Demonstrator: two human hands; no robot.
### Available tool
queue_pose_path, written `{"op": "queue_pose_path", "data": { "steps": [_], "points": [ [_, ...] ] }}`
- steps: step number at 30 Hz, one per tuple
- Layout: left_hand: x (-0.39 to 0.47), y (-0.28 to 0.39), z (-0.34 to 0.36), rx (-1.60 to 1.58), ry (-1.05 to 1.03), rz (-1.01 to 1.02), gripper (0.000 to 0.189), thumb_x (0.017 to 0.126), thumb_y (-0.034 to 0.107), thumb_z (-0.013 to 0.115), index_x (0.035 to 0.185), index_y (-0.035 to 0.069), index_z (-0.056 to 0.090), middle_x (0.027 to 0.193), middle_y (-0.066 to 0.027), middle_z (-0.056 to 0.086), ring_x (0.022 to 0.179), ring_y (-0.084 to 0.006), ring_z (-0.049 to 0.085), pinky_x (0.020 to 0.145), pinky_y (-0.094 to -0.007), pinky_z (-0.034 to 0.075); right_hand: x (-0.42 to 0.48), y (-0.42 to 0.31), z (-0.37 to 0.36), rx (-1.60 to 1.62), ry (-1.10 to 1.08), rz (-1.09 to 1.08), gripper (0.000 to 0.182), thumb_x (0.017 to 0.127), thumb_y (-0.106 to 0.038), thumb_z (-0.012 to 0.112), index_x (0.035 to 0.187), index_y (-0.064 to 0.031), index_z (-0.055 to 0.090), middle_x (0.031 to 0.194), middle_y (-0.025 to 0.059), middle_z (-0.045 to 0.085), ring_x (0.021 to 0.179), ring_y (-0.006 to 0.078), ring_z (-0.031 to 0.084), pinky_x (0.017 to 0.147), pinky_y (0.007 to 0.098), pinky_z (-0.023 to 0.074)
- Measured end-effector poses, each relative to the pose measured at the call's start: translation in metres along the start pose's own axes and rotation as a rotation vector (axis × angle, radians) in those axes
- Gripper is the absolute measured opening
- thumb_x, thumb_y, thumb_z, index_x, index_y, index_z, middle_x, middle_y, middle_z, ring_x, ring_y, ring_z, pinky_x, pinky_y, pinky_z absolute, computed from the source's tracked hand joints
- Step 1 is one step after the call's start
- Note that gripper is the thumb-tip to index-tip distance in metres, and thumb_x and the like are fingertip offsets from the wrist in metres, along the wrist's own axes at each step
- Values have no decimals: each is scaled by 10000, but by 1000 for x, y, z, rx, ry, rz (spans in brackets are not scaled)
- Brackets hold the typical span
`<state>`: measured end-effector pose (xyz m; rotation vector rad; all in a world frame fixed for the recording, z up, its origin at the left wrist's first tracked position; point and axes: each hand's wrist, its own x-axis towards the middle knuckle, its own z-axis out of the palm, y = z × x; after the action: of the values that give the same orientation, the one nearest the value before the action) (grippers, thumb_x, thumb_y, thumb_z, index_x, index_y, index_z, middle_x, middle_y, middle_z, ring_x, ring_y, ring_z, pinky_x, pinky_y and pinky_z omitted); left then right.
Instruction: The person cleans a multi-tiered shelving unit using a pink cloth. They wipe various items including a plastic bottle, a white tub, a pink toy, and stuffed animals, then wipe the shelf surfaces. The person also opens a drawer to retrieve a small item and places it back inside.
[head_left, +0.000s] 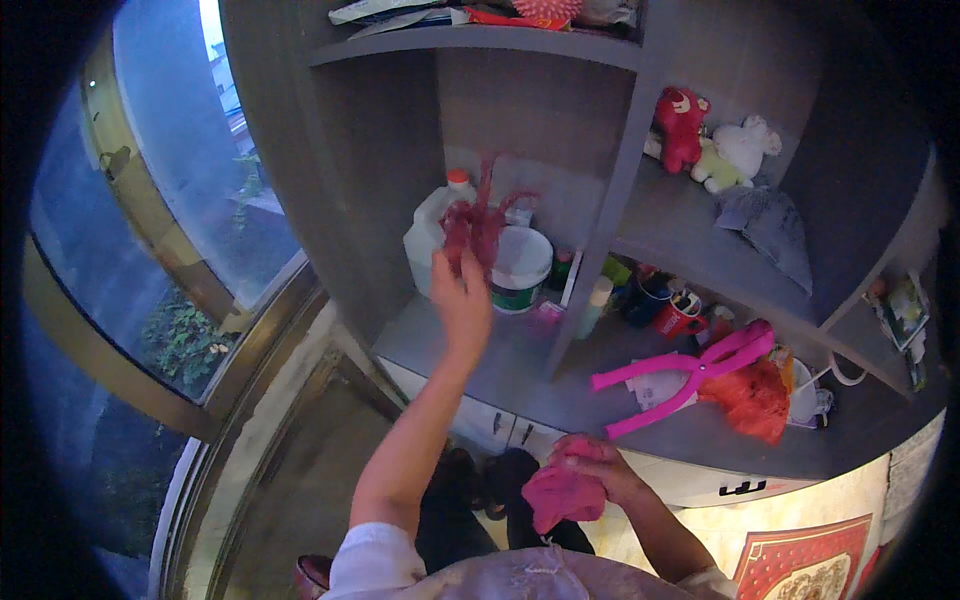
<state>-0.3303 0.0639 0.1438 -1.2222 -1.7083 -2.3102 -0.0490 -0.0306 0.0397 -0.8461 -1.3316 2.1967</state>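
My left hand (461, 292) reaches into the left shelf compartment, its fingers closed on a dark red object (476, 225), blurred, with thin curved parts sticking up. Behind it stand a translucent plastic jug (427, 232) with an orange cap and a white tub (521, 259) with a lid. Low in front of the cabinet, my right hand (604, 469) grips a bunched pink cloth (562, 495). Pink plastic tongs (701, 367) lie open on the lower right shelf, partly over a crumpled orange-red bag (750, 401).
Red and white plush toys (681, 127) (742, 146) and a grey cloth (772, 225) lie on the upper right shelf. A red mug (679, 315) stands below. An upright divider (607, 202) separates the compartments. A window frame (247, 330) is at left, a patterned mat (806, 559) at lower right.
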Motion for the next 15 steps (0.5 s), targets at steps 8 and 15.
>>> {"op": "queue_pose_path", "data": {
  "steps": [8, 15],
  "points": [
    [-154, 28, -68, 163, -915, 493, 272, 755, 132, 652, 1008, 50, 594, 1060, -160, 611, 949, -373, 583, 840, -459, 475, -2, -13, 7, 248, 69, -279, 459, 904, -218, 596, 1310, -51, 460, 1233, 89, 547, 1136, 196, 527, 974, 355, 436],
    [-132, 16, -65, 115, -816, 16, 186, 836, 152, 617, 982, 37, 612, 1013, -163, 618, 925, -341, 594, 801, -420, 482, -18, -40, -53, 271, 215, -587, 534, 922, -410, 535, 1320, -67, 443, 1273, 93, 522, 1150, 238, 518, 994, 383, 414]
  ]
}}
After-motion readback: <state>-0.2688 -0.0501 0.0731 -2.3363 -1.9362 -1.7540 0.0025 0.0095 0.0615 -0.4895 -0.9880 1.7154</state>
